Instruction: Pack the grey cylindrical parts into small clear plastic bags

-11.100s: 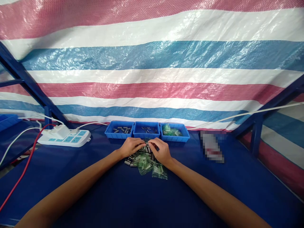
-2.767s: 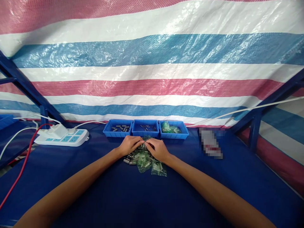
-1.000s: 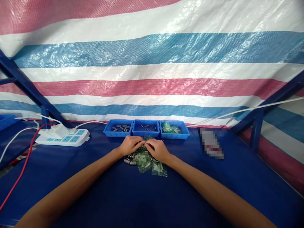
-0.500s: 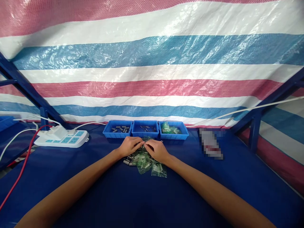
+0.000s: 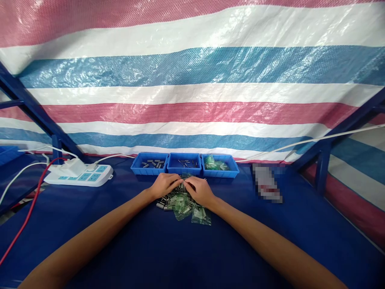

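My left hand (image 5: 164, 184) and my right hand (image 5: 201, 190) meet fingertip to fingertip over a heap of small green plastic bags and grey metal pieces (image 5: 182, 204) on the blue table. Both hands are closed in a pinch on one small item between them, too small to name. Behind the hands stand three blue trays: the left tray (image 5: 149, 163) holds grey metal pieces, the middle tray (image 5: 184, 163) thin pins, and the right tray (image 5: 221, 165) filled green bags.
A white power strip (image 5: 82, 175) with a plug, white cables and a red cable (image 5: 27, 214) lies at the left. A blurred packet (image 5: 267, 183) lies at the right. A striped tarpaulin hangs behind, framed by blue steel posts (image 5: 321, 170).
The hands stay pinched together over the heap, with only slight finger shifts. The camera view has drifted a little.
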Demonstrator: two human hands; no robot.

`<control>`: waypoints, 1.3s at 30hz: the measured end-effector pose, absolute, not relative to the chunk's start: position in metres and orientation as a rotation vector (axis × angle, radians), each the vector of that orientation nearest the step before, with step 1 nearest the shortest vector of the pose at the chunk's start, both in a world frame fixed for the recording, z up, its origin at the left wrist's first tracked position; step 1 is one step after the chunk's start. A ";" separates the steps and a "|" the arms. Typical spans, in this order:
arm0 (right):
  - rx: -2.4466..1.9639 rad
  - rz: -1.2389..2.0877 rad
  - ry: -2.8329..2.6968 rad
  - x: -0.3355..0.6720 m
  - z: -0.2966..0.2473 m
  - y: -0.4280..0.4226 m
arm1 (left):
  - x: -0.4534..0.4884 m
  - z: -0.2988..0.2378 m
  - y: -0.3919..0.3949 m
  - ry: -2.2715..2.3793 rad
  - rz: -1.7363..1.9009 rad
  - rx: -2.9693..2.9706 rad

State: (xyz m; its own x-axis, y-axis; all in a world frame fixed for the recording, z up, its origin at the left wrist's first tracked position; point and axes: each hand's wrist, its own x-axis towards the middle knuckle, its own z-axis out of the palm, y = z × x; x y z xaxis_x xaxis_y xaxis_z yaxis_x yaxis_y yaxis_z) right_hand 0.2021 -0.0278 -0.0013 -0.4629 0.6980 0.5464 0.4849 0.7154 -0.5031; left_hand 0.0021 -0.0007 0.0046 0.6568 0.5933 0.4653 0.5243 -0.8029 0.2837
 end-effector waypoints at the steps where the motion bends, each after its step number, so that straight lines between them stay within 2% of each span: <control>1: -0.894 0.357 -2.150 0.202 -0.002 -0.028 | 0.002 0.005 -0.001 0.928 0.844 2.745; 39: -0.891 0.374 -2.191 0.202 -0.005 -0.026 | 0.002 0.005 0.000 0.929 0.827 2.802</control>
State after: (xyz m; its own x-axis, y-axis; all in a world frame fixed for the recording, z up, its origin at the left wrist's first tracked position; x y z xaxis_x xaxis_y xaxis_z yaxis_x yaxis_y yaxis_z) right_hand 0.2019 -0.0259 -0.0048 -0.4934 0.6964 0.5212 0.4842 0.7176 -0.5006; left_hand 0.0020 -0.0004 0.0050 0.6713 0.5738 0.4692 0.5326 -0.8137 0.2330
